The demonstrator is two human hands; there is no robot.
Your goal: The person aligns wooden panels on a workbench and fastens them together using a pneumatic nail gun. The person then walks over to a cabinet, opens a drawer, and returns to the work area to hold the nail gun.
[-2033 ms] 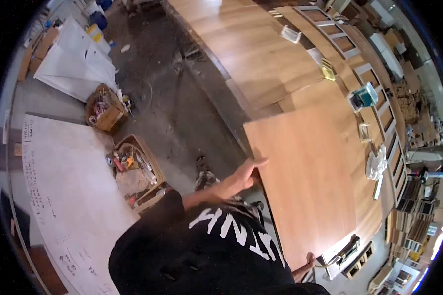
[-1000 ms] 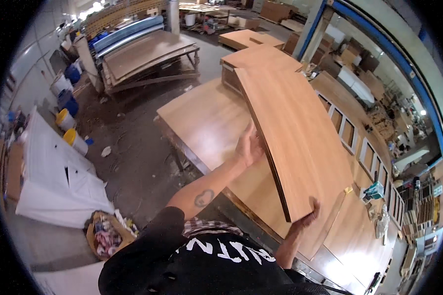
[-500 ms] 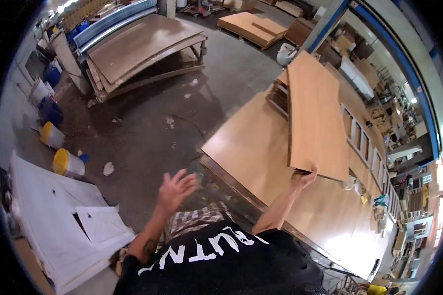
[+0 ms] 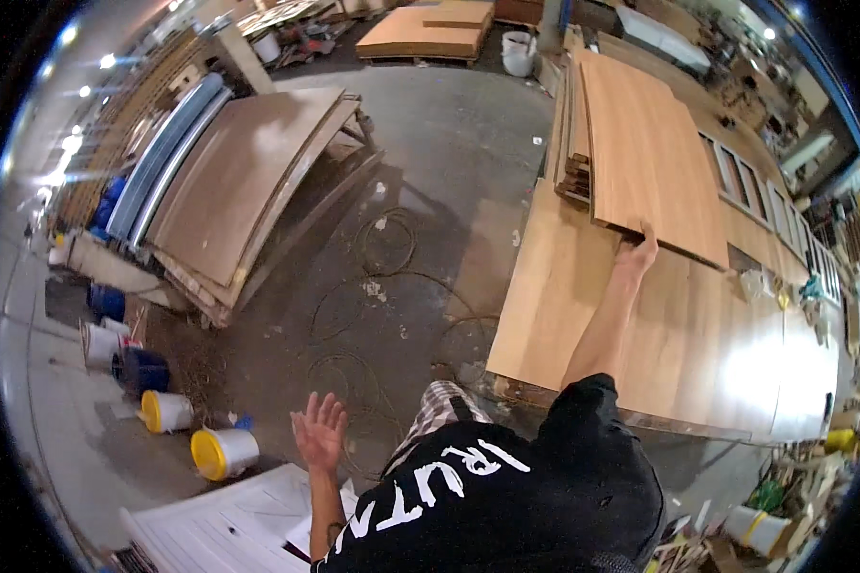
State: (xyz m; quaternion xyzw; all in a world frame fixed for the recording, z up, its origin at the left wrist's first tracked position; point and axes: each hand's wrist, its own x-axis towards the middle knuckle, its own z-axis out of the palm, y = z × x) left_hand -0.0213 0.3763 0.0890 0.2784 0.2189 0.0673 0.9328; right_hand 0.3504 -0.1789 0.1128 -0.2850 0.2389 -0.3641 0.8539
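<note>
A wide, light-brown wooden panel (image 4: 652, 153) lies slanted on top of a stack of boards (image 4: 573, 177) to my right. The near edge of this panel is in my right hand (image 4: 639, 250), fingers curled over it and the rest of the hand below. Beneath the stack, large pale wooden sheets (image 4: 569, 315) form a broad low surface. My left hand (image 4: 321, 430) is raised over the floor at lower left, its fingers spread and nothing in it.
A sloping stand of brown sheets (image 4: 248, 181) stands at left, beside a plastic-wrapped roll (image 4: 167, 158). Yellow-lidded buckets (image 4: 225, 453) and a white panel (image 4: 229, 520) are at lower left. Loops of cord (image 4: 387, 239) lie on the floor. A metal frame (image 4: 736, 181) rests at right.
My view has swung to the right, so the scene is shifted and turned. The right hand keeps its hold on the panel's near edge. The left hand stays spread and raised.
</note>
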